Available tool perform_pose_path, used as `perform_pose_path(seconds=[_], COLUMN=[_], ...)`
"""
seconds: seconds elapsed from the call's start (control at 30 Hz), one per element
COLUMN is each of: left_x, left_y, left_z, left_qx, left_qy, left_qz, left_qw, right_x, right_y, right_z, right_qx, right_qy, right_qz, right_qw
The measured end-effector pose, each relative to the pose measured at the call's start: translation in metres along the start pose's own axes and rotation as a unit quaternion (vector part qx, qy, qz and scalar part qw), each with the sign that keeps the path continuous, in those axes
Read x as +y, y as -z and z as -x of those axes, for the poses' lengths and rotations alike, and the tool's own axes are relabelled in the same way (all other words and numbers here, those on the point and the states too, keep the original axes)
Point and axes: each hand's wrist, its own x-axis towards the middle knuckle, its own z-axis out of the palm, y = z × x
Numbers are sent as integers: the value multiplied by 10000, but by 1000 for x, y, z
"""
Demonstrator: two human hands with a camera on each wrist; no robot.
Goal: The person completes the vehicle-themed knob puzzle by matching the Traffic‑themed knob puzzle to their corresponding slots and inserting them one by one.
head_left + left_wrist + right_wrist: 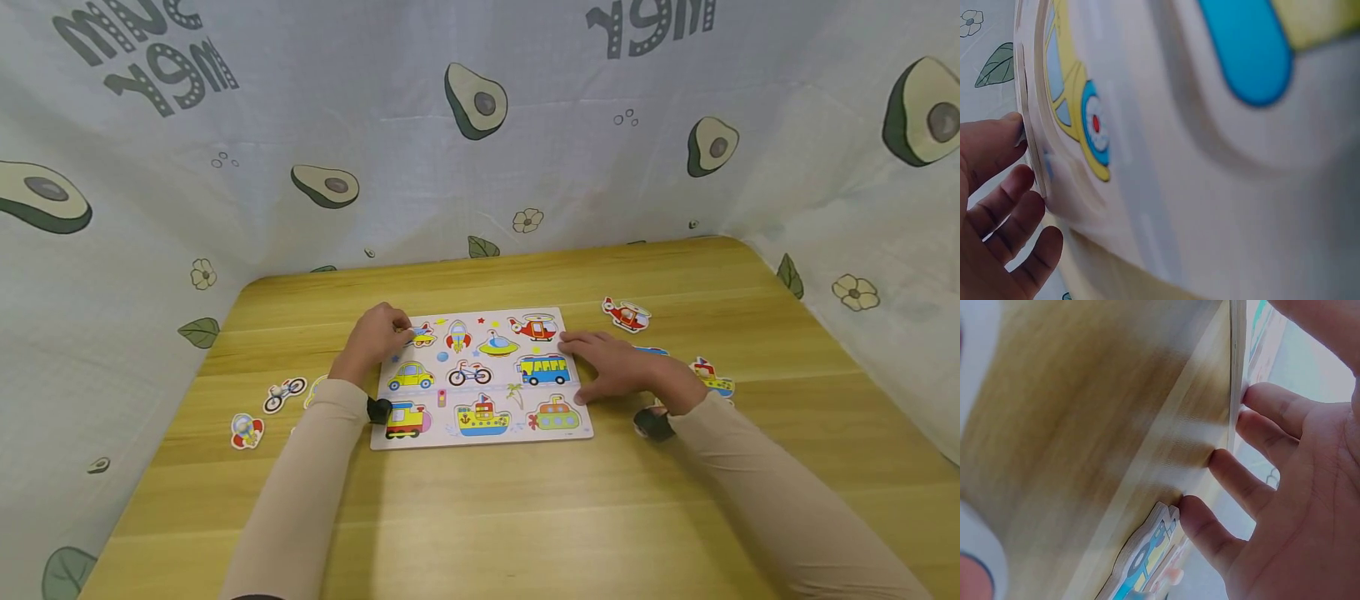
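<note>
My left hand is at the upper left of a white wooden vehicle puzzle board, its thumb and index finger together at the airplane piece over the airplane picture. In the left wrist view, the thumb presses near a thin edge. The index finger is hidden there. My right hand lies along the board's right edge, fingers spread and fairly straight, fingertips touching the edge. It holds nothing. The board shows a car, a bus and other vehicles.
Loose pieces lie either side on the wooden table: a rocket and a bicycle at left, a helicopter and a boat at right. Sleeves partly cover others. Avocado-print cloth hangs behind.
</note>
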Motion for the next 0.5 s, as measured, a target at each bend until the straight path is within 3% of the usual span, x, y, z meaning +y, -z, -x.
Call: perform_pose_path(seconds=[0.5], left_x=[-3], left_y=[-4], left_z=[-4], left_qx=[-178], left_qy=[179], left_qz=[-21], left_qw=[9997], right_x=[2], right_y=[-1], right_z=[-2], right_qx=[26], right_qy=[-8], right_qz=[7], right_qw=[10000])
